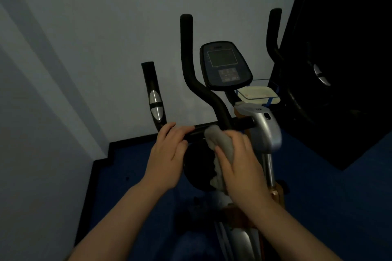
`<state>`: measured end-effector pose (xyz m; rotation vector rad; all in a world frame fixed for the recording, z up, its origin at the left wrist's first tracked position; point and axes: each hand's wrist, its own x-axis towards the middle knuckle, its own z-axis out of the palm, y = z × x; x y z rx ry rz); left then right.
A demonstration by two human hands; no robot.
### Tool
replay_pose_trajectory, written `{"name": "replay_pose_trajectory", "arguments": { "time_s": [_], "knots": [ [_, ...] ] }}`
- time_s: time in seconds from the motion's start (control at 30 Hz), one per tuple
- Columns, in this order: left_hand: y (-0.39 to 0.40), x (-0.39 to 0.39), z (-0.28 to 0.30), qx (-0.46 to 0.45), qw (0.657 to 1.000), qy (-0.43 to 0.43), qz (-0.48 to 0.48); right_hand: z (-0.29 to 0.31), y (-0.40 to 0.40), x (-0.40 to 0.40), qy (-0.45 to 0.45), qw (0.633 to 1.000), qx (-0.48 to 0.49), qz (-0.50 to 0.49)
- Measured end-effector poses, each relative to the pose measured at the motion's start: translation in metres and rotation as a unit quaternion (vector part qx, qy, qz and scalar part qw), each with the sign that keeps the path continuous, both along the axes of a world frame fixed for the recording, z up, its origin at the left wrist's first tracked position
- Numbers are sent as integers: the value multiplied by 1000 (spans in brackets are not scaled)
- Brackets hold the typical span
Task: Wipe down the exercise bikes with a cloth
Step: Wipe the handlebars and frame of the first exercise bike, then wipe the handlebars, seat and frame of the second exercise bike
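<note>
An exercise bike stands in front of me in dim light, with a dark console [224, 65], black curved handlebars [188, 65] and a silver stem housing [265, 125]. My left hand [167, 154] grips the horizontal black bar [203, 128] near the left grip with its silver sensor pad [156, 104]. My right hand [241, 165] holds a grey cloth [220, 144], bunched and pressed against the same bar just left of the stem. Part of the cloth hangs down below my palm.
A pale wall stands behind and to the left of the bike. The floor is blue with a black skirting [127, 141]. A clear tray with blue straps [257, 93] sits behind the console. A large dark object [343, 59] fills the right side, beside the bike's right handlebar [273, 32].
</note>
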<state>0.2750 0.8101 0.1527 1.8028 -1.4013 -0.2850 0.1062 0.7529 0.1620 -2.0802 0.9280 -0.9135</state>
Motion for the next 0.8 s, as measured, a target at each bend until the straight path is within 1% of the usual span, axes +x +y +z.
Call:
{"name": "replay_pose_trajectory", "arguments": {
  "time_s": [0.07,0.1,0.17,0.23,0.37,0.47,0.57,0.6,0.67,0.73,0.8],
  "knots": [
    [0,-1,1,1,1000,5,0,10,-9,15,54,998,-18,-2],
    [1,-2,1,1,1000,7,2,11,-12,19,57,998,-25,-4],
    [2,-3,2,8,1000,10,5,6,-9,16,11,1000,-25,7],
    [3,-2,3,17,1000,12,4,-3,-3,3,-47,998,10,30],
    [6,0,6,31,999,17,-6,-11,1,-4,-110,993,45,19],
    [15,2,5,32,998,28,-39,-18,19,2,-176,982,56,-41],
    [43,8,-4,56,993,8,-101,-29,48,3,-225,964,46,-133],
    [58,10,-11,83,989,31,-118,-33,60,3,-229,960,46,-157],
    [93,20,-28,122,978,116,-127,-44,83,7,-237,948,69,-201],
    [127,35,-45,130,975,158,-87,-55,110,17,-247,936,112,-225],
    [155,49,-55,136,969,205,-35,-67,141,29,-240,933,138,-228]
  ]
}}
